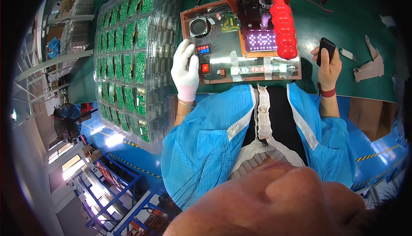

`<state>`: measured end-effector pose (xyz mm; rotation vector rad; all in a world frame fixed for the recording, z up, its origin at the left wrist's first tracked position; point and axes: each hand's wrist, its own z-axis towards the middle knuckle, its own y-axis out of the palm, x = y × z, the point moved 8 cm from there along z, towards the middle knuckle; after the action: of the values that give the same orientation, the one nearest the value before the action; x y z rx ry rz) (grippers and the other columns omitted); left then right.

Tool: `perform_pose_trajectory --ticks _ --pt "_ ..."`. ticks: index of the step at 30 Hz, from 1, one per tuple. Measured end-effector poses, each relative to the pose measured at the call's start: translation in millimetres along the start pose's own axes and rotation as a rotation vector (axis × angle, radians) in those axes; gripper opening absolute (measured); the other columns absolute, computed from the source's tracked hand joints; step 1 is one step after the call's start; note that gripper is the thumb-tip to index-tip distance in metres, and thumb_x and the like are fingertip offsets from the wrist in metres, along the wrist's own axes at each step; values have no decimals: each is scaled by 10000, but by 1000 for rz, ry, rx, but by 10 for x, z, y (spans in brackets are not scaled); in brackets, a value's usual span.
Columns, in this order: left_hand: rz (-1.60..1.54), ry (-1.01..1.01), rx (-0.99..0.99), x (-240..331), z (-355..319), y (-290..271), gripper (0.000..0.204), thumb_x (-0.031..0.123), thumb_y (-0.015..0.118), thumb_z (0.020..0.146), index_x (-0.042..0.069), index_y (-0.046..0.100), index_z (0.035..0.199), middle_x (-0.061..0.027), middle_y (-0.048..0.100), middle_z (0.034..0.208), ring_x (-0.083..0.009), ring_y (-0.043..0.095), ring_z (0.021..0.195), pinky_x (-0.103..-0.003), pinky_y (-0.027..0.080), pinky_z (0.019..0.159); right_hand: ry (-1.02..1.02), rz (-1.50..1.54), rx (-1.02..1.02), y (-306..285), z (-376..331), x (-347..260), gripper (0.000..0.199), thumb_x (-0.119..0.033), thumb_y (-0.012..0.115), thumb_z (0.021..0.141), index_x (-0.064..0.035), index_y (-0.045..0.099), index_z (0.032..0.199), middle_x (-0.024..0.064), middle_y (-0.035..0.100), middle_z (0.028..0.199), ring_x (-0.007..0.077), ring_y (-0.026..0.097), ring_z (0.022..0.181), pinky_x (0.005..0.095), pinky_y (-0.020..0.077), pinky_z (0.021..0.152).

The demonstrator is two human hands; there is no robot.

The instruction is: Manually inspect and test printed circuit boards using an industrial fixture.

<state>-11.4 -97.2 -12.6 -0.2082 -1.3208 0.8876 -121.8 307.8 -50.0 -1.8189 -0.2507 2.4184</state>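
Observation:
My left hand (185, 66), in a white knit glove, rests at the left side of the test fixture (262, 76). Its fingers are loosely bent and apart, holding nothing, beside a small red-and-blue digital display (203, 49) and a lit red switch (205, 68). To the right of the fixture, my bare right hand (329, 66) grips a small black phone-like device (327, 46); a dark red band circles that wrist. Between the hands stands the fixture's red ribbed lever handle (284, 27). Left of it, a panel of white lights (262, 41) glows.
Stacked clear plastic trays (146, 75) of green circuit boards rise at the left. A round black speaker (199, 27) sits in the fixture. Right on the green table (356, 23) lie a beige cloth scrap (372, 64) and a small whitish piece (347, 54). A cardboard box (372, 115) stands below.

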Motion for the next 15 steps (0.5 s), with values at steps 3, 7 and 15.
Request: perform_pose_trajectory --ticks 3,7,15 --pt "2 5 1 1 -4 2 371 -38 569 905 -31 668 1263 -173 598 1434 -272 576 1308 -335 433 1114 0 -5 -5 -4 -2 -4 265 -141 490 1064 23 599 1241 87 707 908 130 576 697 234 476 680" --pt "-17 15 2 -7 -4 -1 370 -41 568 903 -37 666 1260 -173 604 1425 -272 581 1299 -333 435 1111 -32 78 15 64 27 -125 210 -107 531 1026 38 617 1151 90 718 863 134 584 661 235 484 641" --pt "-15 42 11 11 7 -6 362 -45 565 902 -50 664 1251 -173 614 1409 -269 591 1283 -327 437 1106 2 19 -40 55 -2 -28 270 -112 503 1042 34 611 1241 90 702 906 137 578 704 238 482 689"
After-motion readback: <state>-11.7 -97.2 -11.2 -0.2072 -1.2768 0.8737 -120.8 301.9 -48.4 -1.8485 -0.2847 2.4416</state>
